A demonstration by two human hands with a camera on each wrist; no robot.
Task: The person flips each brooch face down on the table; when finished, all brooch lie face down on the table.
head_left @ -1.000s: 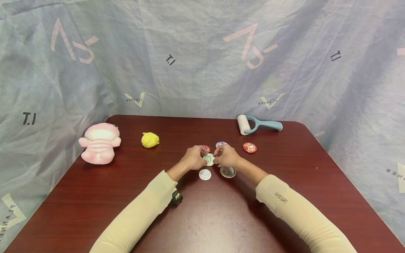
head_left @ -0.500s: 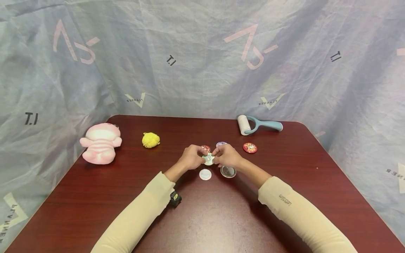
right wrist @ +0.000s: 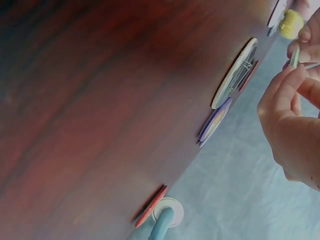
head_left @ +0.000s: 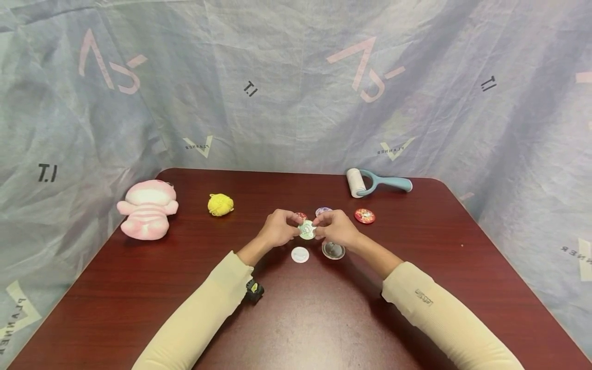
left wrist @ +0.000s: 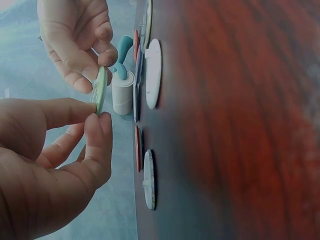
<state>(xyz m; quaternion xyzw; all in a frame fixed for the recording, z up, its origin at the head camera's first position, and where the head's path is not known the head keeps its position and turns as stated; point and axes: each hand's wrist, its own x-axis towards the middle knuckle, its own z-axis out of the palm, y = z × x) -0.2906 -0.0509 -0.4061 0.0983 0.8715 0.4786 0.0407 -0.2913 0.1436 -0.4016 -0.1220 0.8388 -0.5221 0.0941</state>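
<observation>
Left hand (head_left: 279,228): thumb and finger are clamped on the left edge of the green badge (head_left: 307,230); a light hold on the rim alone should steady it best.
Right hand (head_left: 338,229): fingertips pinch the opposite edge; better that one hand anchors while the other makes the fine adjustment, so the two do not pull against each other.
Green badge: between both hands, in the air above the table (head_left: 300,318) and apart from it; its markings are too small to read. The thin rim probably slips easily, so even pressure suits it.
White disc (head_left: 300,255): on the table, just on the person's side of the hands.
Silver-backed disc (head_left: 333,250): near the right hand, its pin (right wrist: 241,76) facing up; a raised wrist would avoid brushing it.
Red badge (head_left: 302,216) and purple badge (head_left: 323,210): just beyond the fingers, partly hidden; lowering straight down there risks a knock.
Orange-red badge (head_left: 365,216): farther right, apart from the hands.
Lint roller (head_left: 356,182), yellow yarn (head_left: 220,204), pink plush (head_left: 146,210): outermost, needing no attention.
</observation>
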